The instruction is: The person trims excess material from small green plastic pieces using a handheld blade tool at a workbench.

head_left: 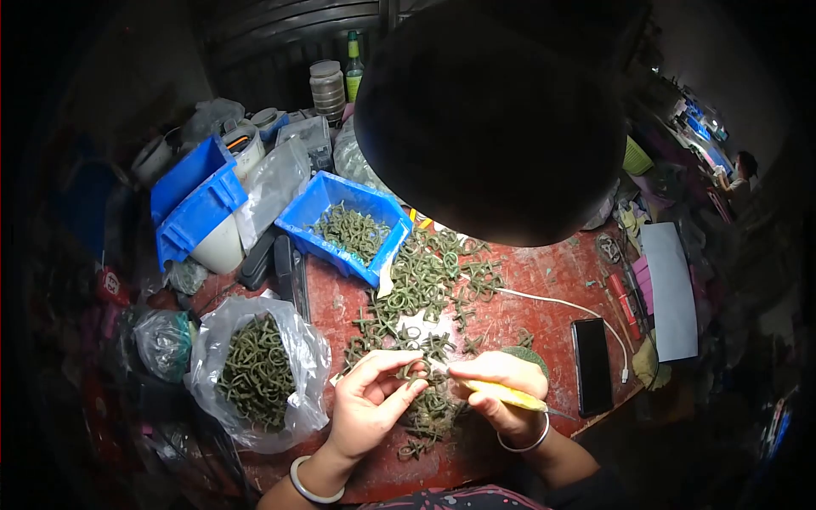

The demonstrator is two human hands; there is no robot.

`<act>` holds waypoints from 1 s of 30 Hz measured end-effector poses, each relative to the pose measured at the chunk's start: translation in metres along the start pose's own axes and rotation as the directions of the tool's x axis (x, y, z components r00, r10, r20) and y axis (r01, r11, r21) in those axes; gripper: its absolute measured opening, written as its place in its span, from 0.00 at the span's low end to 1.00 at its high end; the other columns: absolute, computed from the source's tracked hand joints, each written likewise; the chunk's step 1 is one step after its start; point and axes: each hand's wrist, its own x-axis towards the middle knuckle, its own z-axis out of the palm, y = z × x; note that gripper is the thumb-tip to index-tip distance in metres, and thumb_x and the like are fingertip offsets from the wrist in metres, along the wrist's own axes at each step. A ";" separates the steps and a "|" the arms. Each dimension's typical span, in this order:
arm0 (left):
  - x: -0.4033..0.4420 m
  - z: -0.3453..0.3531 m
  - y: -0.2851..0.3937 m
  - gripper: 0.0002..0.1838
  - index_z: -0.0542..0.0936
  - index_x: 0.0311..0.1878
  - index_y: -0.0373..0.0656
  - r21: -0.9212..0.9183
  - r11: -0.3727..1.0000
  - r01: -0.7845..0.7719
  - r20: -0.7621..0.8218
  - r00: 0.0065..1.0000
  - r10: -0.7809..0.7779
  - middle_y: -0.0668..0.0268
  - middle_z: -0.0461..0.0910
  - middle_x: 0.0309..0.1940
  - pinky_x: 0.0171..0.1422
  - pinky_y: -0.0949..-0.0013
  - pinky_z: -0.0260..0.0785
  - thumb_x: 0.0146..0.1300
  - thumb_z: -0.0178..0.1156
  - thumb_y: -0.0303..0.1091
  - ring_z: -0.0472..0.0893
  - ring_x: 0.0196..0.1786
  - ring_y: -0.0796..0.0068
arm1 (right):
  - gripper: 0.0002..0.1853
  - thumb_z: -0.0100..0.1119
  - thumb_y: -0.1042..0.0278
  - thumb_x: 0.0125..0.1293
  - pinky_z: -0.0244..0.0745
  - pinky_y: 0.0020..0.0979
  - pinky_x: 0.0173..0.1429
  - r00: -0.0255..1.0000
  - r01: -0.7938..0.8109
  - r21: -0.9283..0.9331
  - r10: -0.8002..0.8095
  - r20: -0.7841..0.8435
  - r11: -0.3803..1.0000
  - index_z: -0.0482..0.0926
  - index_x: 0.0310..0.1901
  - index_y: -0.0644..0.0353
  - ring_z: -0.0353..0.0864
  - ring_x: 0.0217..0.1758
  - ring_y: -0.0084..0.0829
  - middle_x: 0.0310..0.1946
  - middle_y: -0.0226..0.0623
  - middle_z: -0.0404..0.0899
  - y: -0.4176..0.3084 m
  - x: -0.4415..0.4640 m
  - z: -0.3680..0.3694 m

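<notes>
My left hand (371, 402) is closed, pinching a small dark-green ring-shaped piece (413, 370) between thumb and fingers. My right hand (506, 391) grips a slim yellow-handled tool (512, 396), its front end close to that ring; whether the two touch I cannot tell. Under and beyond both hands lies a loose heap of similar green ring pieces (416, 285), some with short stubs. By the right hand's knuckles is a round, dark-green flat thing (529, 357), partly covered by the hand.
The red table (544, 280) also bears a blue bin (293, 217) and a clear plastic bag (314, 361), both containing green pieces. At right lie a black phone (592, 365), a white cable (561, 299) and a red marker-like stick (623, 306). A large dark round shape (493, 119) blocks the upper middle.
</notes>
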 end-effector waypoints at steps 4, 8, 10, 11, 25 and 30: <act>0.001 0.002 0.004 0.19 0.74 0.53 0.33 -0.005 1.000 0.018 -0.039 0.999 -0.018 0.62 0.75 0.48 0.57 0.69 0.74 0.58 0.59 0.12 0.78 0.51 0.71 | 0.20 0.60 0.57 0.66 0.72 0.27 0.32 0.999 -0.024 -0.063 0.025 0.020 0.998 0.82 0.43 0.72 0.79 0.27 0.29 0.27 0.41 0.82 0.003 -0.004 0.000; 0.005 0.005 0.013 0.16 0.70 0.52 0.37 -0.432 0.887 0.166 -0.029 0.980 -0.198 0.58 0.76 0.42 0.49 0.67 0.78 0.62 0.58 0.19 0.80 0.46 0.67 | 0.12 0.58 0.65 0.70 0.76 0.23 0.36 0.970 -0.219 0.483 0.244 0.013 0.848 0.83 0.38 0.67 0.82 0.32 0.25 0.36 0.41 0.85 0.007 -0.015 -0.001; 0.005 -0.006 0.006 0.12 0.73 0.48 0.37 -0.425 0.835 0.349 0.240 0.933 -0.268 0.62 0.76 0.40 0.43 0.70 0.77 0.62 0.59 0.18 0.80 0.41 0.71 | 0.11 0.56 0.66 0.71 0.73 0.21 0.34 0.920 -0.346 0.416 0.391 -0.024 0.841 0.83 0.40 0.67 0.79 0.30 0.22 0.34 0.38 0.84 0.008 -0.016 -0.005; 0.001 -0.008 0.006 0.11 0.74 0.47 0.38 -0.314 0.832 0.457 0.274 0.883 -0.382 0.66 0.76 0.33 0.38 0.75 0.74 0.62 0.61 0.21 0.78 0.38 0.76 | 0.11 0.57 0.68 0.70 0.72 0.21 0.34 0.921 -0.341 0.408 0.388 -0.034 0.847 0.83 0.40 0.67 0.77 0.28 0.21 0.33 0.36 0.83 0.004 -0.014 -0.001; 0.000 -0.003 0.012 0.03 0.82 0.35 0.35 0.172 0.984 0.052 0.220 0.971 -0.090 0.70 0.79 0.30 0.42 0.77 0.68 0.59 0.62 0.23 0.75 0.34 0.83 | 0.09 0.59 0.70 0.68 0.76 0.24 0.35 0.962 -0.273 0.399 0.256 0.096 0.875 0.84 0.40 0.68 0.81 0.30 0.24 0.33 0.42 0.84 0.006 -0.011 -0.001; 0.001 -0.006 0.015 0.03 0.82 0.36 0.37 -0.016 0.954 0.300 -0.050 0.952 -0.300 0.72 0.77 0.24 0.29 0.81 0.64 0.64 0.61 0.25 0.72 0.25 0.88 | 0.17 0.53 0.60 0.73 0.70 0.16 0.28 0.927 -0.133 0.525 0.292 -0.233 0.841 0.80 0.41 0.69 0.76 0.23 0.19 0.27 0.39 0.82 0.019 -0.013 -0.002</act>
